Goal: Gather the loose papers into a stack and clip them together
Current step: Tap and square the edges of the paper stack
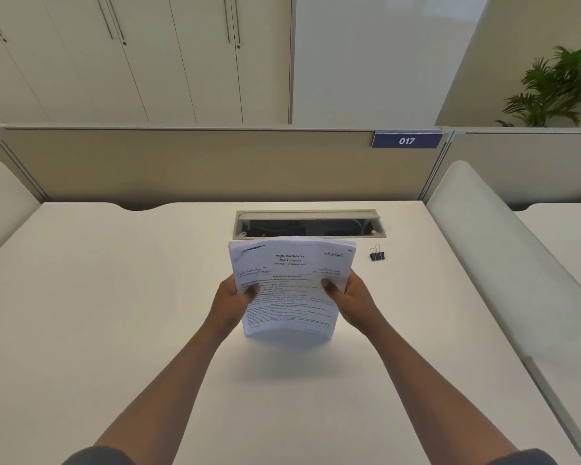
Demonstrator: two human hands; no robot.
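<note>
Both hands are clamped on the stack of white printed paper sheets (291, 290): left hand (230, 302) on its left edge, right hand (353, 300) on its right edge, thumbs on the front page, other fingers behind and hidden. The stack stands upright on its bottom edge, on or just above the white desk top (114, 313); contact is not clear. Front page bows slightly toward the camera.

Handling, my read: light, floppy, sheets slide on each other. Side grip is fine for tapping edges square, but loosen it and the sheets will fan. For clipping, pinch one side near the top with one hand and keep the top edge flush.

Small black binder clip with silver wire handles (377, 254) lies on the desk beyond and to the right of the stack, apart from it, untouched. Clipping not yet done.

Further back, a grey recessed cable tray (307, 224) is set in the desk with its flap open; dark inside, only cables visible. No papers in it.
</note>
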